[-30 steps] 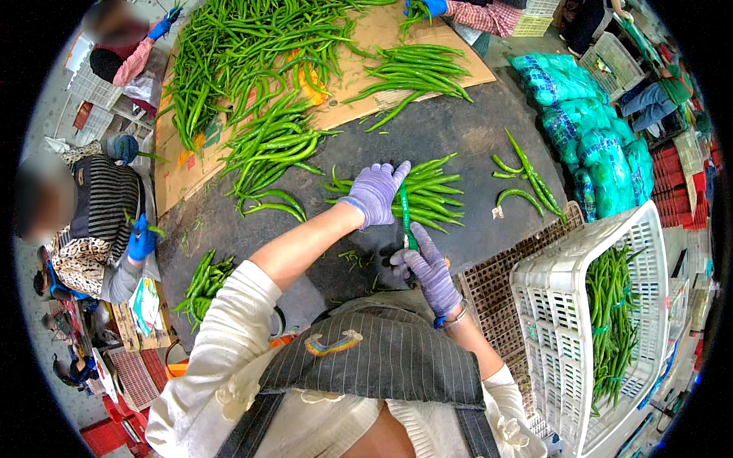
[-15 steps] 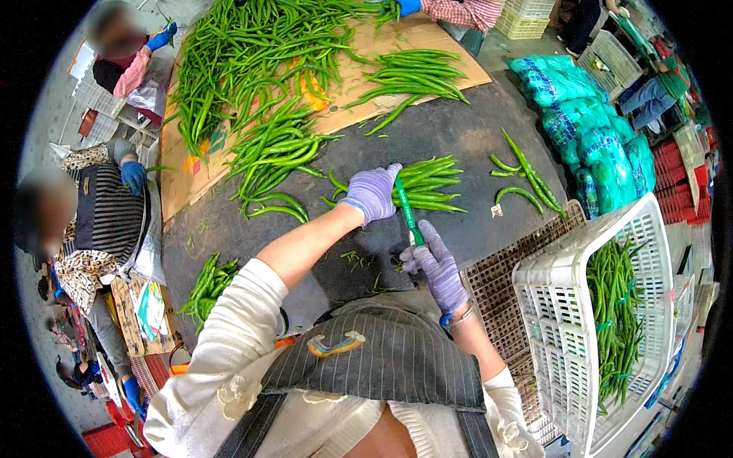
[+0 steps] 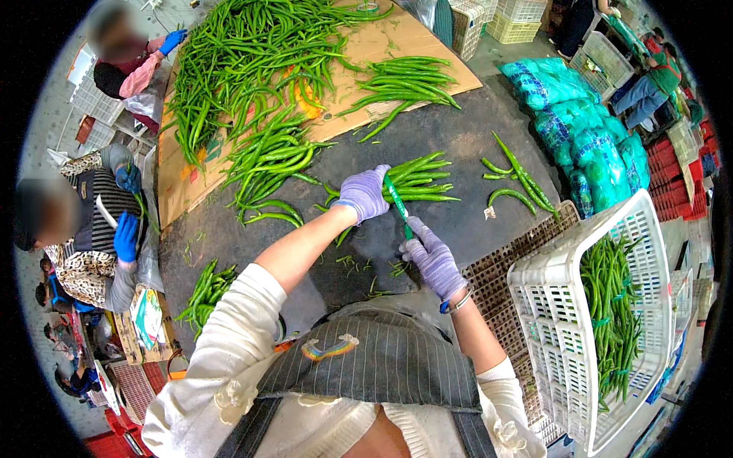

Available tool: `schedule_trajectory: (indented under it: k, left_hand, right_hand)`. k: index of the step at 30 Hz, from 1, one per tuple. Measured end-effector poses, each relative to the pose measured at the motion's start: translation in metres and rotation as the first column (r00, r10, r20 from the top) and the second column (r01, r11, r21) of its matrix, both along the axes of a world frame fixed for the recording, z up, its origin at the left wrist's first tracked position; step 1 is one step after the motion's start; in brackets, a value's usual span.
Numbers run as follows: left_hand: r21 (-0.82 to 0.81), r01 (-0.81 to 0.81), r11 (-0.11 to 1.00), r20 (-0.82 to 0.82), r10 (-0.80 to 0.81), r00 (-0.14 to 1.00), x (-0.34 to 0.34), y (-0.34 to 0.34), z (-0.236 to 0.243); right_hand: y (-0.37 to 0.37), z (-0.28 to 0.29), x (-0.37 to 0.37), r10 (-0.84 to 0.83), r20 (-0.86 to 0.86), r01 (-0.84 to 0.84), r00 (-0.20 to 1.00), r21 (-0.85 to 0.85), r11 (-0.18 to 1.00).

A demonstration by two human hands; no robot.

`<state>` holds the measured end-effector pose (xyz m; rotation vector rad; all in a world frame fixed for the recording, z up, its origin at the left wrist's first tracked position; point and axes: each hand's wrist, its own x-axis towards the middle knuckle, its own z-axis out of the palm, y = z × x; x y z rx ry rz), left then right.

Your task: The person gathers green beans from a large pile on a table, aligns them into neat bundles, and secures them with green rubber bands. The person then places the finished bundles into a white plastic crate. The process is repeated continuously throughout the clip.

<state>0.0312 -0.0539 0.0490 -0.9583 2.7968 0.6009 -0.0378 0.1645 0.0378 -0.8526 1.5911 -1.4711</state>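
In a lilac glove, my left hand [image 3: 365,195] is closed round a bunch of long green chili peppers [image 3: 420,179], whose ends stick out to the right just above the dark tabletop. A green printed strip [image 3: 397,197], like a tie or tape, runs from beside the left hand's fingers across the bunch and down toward me. My right hand [image 3: 434,258], gloved alike, pinches the lower end of that strip. Whether the strip passes under the bunch is hidden.
A large chili heap [image 3: 252,69] covers the cardboard [image 3: 366,38]. Loose chilies [image 3: 527,179] lie on the right. A white crate [image 3: 550,305] holding tied bunches stands at my right, below teal sacks [image 3: 569,122]. Two co-workers [image 3: 114,206] in blue gloves are at the left.
My right hand's fingers have drawn closed on the strip, with the strip still across the bunch. The nearer left co-worker now holds up a white object; the co-worker's hand at the top edge has gone.
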Motion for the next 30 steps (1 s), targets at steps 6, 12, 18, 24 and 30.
schedule_trajectory:
  k: [6,12,18,24,30]
  left_hand:
    - [0.154,0.005,0.988,-0.111,0.012,0.994,0.011,-0.011,-0.011]
    - [0.214,-0.021,0.977,-0.045,0.031,0.998,0.007,-0.025,-0.006]
    - [0.285,-0.020,0.958,-0.051,0.036,0.998,0.002,-0.034,-0.011]
    - [0.249,-0.060,0.967,-0.024,0.068,0.997,0.004,-0.029,-0.003]
    - [0.237,-0.061,0.970,-0.011,0.066,0.998,0.005,-0.029,-0.006]
  right_hand:
    - [-0.020,0.034,-0.044,-0.273,-0.727,0.216,0.630,-0.174,0.961]
    - [-0.055,0.017,-0.088,-0.314,-0.792,0.257,0.523,-0.205,0.944]
    - [-0.053,-0.035,-0.097,-0.316,-0.673,0.365,0.668,-0.074,0.928]
    - [-0.079,-0.023,-0.107,0.040,-0.804,0.158,0.593,0.165,0.974]
    - [-0.082,-0.011,-0.117,0.143,-0.730,0.152,0.669,0.322,0.934]
